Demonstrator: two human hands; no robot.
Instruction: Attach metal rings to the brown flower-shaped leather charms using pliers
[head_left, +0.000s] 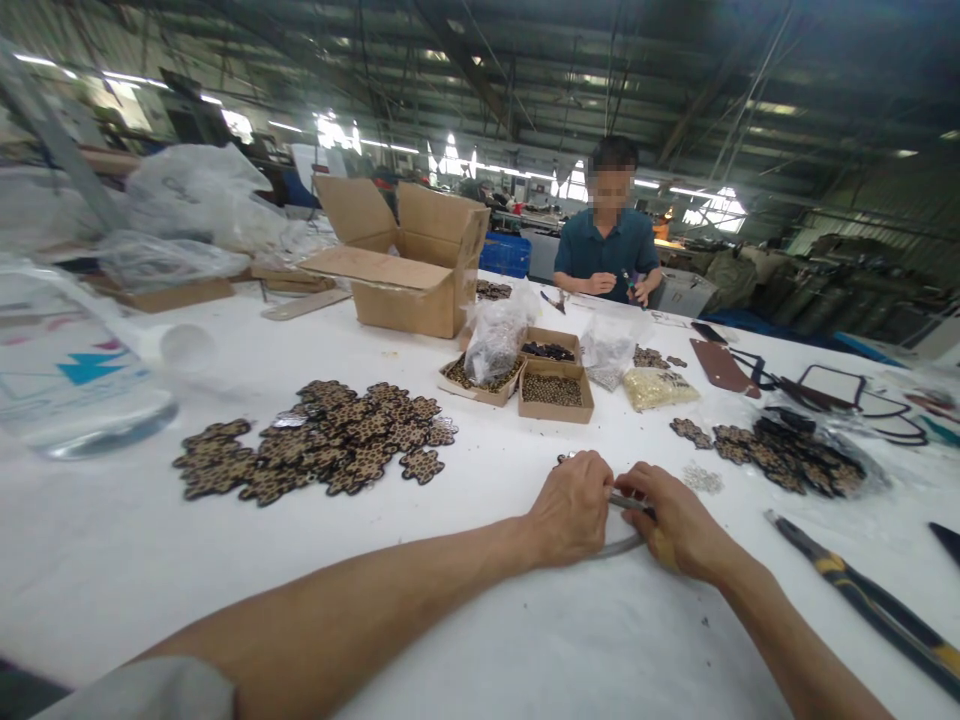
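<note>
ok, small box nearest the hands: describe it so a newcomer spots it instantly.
Find the large open carton. To its front right, nearer the camera, sits the target box, small, open and tan, holding brownish-gold bits. The rear box holds dark pieces instead, and the left box has a plastic bag over it; the target has none.

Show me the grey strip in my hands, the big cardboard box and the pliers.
Grey strip [621,547]: head view, lower visible stretch.
Big cardboard box [403,307]: head view, front wall.
Pliers [860,599]: head view, handle.

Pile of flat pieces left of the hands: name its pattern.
Leopard-like print, dark spots on tan; the pile shows best in the head view.
</note>
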